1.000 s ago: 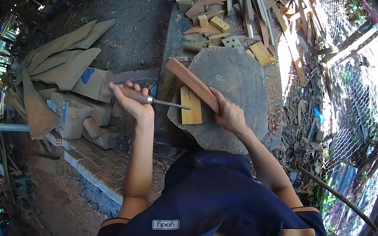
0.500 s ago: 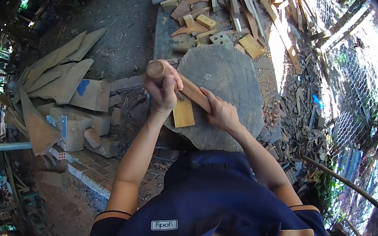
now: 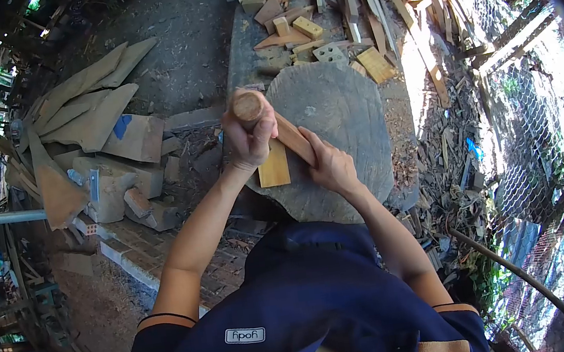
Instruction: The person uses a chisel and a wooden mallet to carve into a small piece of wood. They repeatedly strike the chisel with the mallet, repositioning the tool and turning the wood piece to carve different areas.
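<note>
My left hand point(image 3: 248, 137) is wrapped around an upright, round-ended wooden handle point(image 3: 246, 106), seen from its top. The lower end of that tool is hidden behind my fingers. My right hand point(image 3: 334, 169) grips the near end of a reddish-brown wooden bar point(image 3: 296, 141), which slants up toward my left hand; its far end is hidden there. Below my left hand, a yellowish wooden block point(image 3: 273, 169) lies at the left edge of a round tree-stump chopping block point(image 3: 338, 119), partly covered by the hand and bar.
Wood offcuts point(image 3: 307, 28) and a grey brick with holes point(image 3: 331, 54) lie beyond the stump. Long wooden strips point(image 3: 373, 0) are piled at the far right. Stacked boards point(image 3: 97, 122) stand on the left. Wire mesh fencing point(image 3: 526, 137) runs along the right.
My left hand and the round handle have shifted slightly right, covering more of the yellowish block. My right hand stays in nearly the same place on the bar.
</note>
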Tool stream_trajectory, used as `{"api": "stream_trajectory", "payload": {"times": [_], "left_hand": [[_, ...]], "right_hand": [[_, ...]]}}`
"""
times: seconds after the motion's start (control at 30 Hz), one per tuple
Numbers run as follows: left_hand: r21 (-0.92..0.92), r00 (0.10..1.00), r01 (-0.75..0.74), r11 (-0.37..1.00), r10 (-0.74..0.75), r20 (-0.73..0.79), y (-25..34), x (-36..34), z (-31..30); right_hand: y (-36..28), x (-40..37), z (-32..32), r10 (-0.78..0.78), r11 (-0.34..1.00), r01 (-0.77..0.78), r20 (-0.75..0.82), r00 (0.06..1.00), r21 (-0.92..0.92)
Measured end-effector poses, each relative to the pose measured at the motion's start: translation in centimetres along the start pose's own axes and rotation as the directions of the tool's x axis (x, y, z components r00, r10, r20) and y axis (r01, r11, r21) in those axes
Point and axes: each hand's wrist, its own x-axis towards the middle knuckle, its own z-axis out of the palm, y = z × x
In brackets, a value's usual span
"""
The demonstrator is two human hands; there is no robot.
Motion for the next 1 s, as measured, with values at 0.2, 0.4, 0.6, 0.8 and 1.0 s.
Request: {"api": "stream_trajectory", "payload": {"times": [0.2,0.4,0.6,0.8,1.0], "left_hand": [[0.064,0.999,-0.009,0.998,0.006,0.035,-0.9,0.0,0.2],[0.424,0.992,-0.127,0.896,0.111,0.063,-0.7,1.2,2.2],[0.410,0.989,-0.151,0.900,0.140,0.056,-1.2,1.5,3.5],[0.422,0.983,-0.181,0.888,0.156,0.094,-1.7,1.5,3.4],[0.397,0.990,-0.139,0.907,0.128,0.054,-2.0,1.1,2.9]], "right_hand": [[-0.1,-0.1,0.0,0.007,1.000,-0.007,-0.005,1.000,-0.006],[0.4,0.1,-0.7,0.012,0.997,-0.015,0.030,0.999,0.082],[-2.8,-0.7,-9.3,0.215,0.862,-0.081,-0.217,0.952,0.500],[-7.5,-4.9,-16.1,-0.276,0.930,0.366,-0.589,0.759,0.036],[-9.7,-5.7,-18.3,-0.092,0.987,0.130,-0.323,0.942,0.097]]}}
